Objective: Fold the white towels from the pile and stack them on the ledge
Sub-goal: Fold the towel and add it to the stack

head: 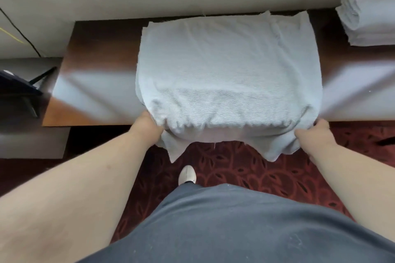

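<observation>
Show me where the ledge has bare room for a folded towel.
Bare wooden ledge lies left of the spread white towel. A narrower bare strip separates that towel from the folded towel stack at right. The middle is covered.

We reach both bare forearms forward and down. Our left hand [149, 127] grips one near corner of the white terry towel [228, 74], fingers curled into the cloth. Our right hand [314, 134] grips the other near corner, knuckles up, well apart.
</observation>
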Demonstrator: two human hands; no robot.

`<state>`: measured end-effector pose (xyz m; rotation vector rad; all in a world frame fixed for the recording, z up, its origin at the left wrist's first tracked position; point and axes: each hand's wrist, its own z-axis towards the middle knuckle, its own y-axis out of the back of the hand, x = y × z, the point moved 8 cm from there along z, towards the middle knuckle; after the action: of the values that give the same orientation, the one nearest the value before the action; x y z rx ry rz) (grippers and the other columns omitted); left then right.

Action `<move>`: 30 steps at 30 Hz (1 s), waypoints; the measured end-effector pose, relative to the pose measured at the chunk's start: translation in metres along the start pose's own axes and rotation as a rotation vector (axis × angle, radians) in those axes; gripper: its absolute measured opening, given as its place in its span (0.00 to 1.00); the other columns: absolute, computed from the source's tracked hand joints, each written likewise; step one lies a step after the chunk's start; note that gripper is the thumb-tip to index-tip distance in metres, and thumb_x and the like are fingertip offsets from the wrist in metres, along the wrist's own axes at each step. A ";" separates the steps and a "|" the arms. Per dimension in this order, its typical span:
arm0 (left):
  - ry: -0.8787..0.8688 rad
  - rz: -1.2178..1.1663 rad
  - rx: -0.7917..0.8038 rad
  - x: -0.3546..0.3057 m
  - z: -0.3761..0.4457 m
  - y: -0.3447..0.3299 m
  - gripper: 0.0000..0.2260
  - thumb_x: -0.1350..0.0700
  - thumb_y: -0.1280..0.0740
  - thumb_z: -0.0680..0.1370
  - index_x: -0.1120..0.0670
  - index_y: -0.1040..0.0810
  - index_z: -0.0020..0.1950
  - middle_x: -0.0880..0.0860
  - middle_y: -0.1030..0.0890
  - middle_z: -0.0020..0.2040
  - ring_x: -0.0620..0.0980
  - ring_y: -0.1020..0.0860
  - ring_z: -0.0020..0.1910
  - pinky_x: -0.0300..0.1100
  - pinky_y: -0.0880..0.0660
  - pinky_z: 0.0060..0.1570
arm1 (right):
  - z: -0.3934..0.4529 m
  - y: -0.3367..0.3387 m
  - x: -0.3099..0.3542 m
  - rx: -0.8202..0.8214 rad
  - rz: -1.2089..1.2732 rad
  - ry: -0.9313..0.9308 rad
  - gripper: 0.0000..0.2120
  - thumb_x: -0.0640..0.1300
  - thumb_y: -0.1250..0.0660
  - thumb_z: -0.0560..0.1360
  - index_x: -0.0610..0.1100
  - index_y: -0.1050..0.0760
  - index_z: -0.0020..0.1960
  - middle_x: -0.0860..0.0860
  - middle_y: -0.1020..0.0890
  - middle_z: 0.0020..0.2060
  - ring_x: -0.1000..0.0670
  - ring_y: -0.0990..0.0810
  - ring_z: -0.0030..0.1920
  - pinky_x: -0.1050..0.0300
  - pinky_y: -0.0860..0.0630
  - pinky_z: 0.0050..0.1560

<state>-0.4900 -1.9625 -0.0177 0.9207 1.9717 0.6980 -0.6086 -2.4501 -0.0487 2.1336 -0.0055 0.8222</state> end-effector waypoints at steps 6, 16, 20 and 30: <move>0.210 -0.339 -0.021 0.028 -0.003 0.007 0.20 0.57 0.41 0.76 0.51 0.30 0.68 0.54 0.23 0.52 0.57 0.23 0.49 0.45 0.26 0.42 | 0.006 0.004 -0.018 0.085 0.393 -0.139 0.09 0.42 0.35 0.71 0.41 0.20 0.49 0.45 0.20 0.40 0.46 0.22 0.36 0.54 0.28 0.38; 0.202 -0.923 0.125 -0.047 -0.009 0.007 0.21 0.59 0.43 0.76 0.38 0.29 0.64 0.49 0.16 0.51 0.54 0.17 0.45 0.48 0.21 0.35 | -0.002 0.006 0.054 0.245 0.549 -0.078 0.17 0.48 0.37 0.77 0.52 0.25 0.65 0.48 0.17 0.54 0.45 0.16 0.48 0.46 0.17 0.50; 0.201 -1.040 0.133 -0.082 0.001 0.024 0.13 0.58 0.38 0.81 0.48 0.27 0.65 0.55 0.17 0.50 0.52 0.17 0.37 0.48 0.21 0.32 | 0.000 0.015 0.101 0.293 0.575 0.013 0.34 0.55 0.24 0.65 0.53 0.31 0.69 0.48 0.22 0.60 0.44 0.17 0.54 0.44 0.19 0.56; 0.005 -0.859 0.441 -0.167 0.060 0.066 0.13 0.64 0.35 0.79 0.54 0.28 0.62 0.57 0.22 0.48 0.52 0.24 0.38 0.45 0.27 0.32 | 0.037 0.033 0.178 0.178 0.512 0.018 0.31 0.37 0.40 0.76 0.55 0.40 0.77 0.48 0.26 0.63 0.46 0.20 0.48 0.50 0.21 0.46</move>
<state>-0.3508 -2.0510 0.0762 0.2220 2.2900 -0.2298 -0.4576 -2.4505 0.0570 2.3264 -0.5044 1.1701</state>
